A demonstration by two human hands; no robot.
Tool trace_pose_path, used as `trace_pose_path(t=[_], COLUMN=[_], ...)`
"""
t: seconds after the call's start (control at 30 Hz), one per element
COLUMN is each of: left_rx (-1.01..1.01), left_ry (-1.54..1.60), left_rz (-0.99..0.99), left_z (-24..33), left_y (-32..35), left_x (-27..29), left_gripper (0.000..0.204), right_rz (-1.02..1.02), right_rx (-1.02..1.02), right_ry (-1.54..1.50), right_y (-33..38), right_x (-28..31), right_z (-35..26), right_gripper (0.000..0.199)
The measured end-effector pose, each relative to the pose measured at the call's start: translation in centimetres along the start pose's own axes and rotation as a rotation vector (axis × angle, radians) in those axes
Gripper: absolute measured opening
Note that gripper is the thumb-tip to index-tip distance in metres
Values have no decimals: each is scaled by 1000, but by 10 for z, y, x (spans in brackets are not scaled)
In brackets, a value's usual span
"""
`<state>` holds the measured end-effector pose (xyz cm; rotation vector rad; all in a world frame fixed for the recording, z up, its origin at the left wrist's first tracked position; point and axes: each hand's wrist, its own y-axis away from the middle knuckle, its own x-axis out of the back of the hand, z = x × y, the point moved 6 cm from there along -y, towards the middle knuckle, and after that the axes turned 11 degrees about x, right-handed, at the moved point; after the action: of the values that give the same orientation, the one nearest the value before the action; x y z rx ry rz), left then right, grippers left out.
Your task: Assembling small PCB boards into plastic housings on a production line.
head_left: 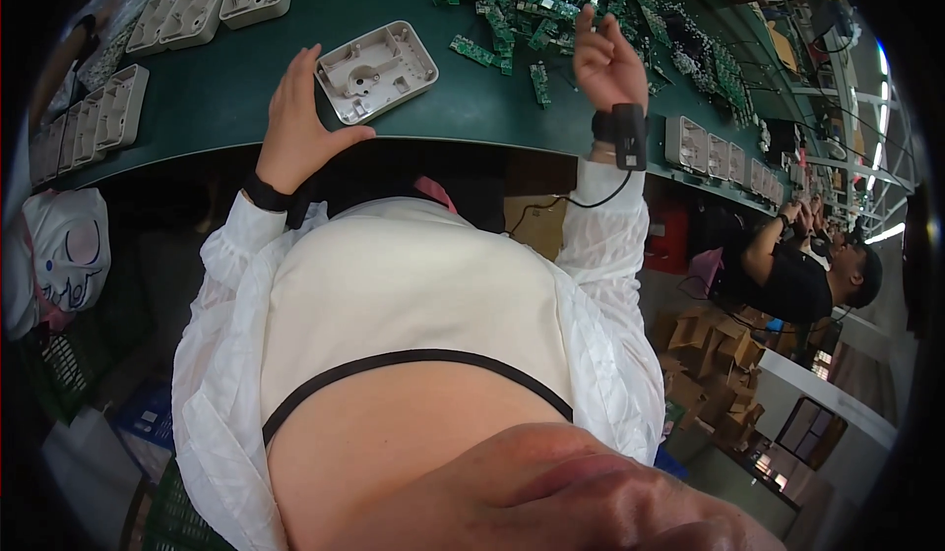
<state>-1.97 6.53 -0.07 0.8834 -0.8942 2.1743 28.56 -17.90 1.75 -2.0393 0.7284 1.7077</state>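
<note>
My left hand (298, 123) is open at the left end of a white plastic housing (379, 71), its thumb and fingers spread around that corner. The housing lies open side up on the green tabletop, with ribs, small posts and a round hub inside. My right hand (612, 67) is raised at the near edge of a heap of green circuit boards (541, 5). Its fingers are curled, with the fingertips close together near a small bright spot. Whether that is a part in my fingers or a board behind them, I cannot make out.
More white housings stand at the far left (184, 15) and left edge (116, 108). Further housings (704, 148) line the table's right side. Loose boards (539, 86) lie near the heap. A cable (581, 202) hangs from my right wrist device. Another person (797, 271) works at the right.
</note>
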Motion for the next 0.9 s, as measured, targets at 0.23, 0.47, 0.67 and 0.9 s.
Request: trace_pose_path(t=[0.23, 0.47, 0.67, 0.9], left_rx=[206, 49, 58, 17], left_ry=[277, 222, 403, 380], left_rz=[-197, -75, -135, -110], left_z=[-5, -1, 8, 20], left_y=[-1, 1, 5, 9], left_x=[-14, -6, -10, -3], left_gripper=[117, 113, 110, 114], right_rz=[75, -5, -102, -166], right_rx=[166, 506, 471, 426], right_ry=[313, 684, 1158, 1422], right_y=[-51, -13, 29, 36], right_x=[19, -14, -11, -14], right_z=[-45, 15, 130, 188], right_gripper=[14, 17, 15, 14])
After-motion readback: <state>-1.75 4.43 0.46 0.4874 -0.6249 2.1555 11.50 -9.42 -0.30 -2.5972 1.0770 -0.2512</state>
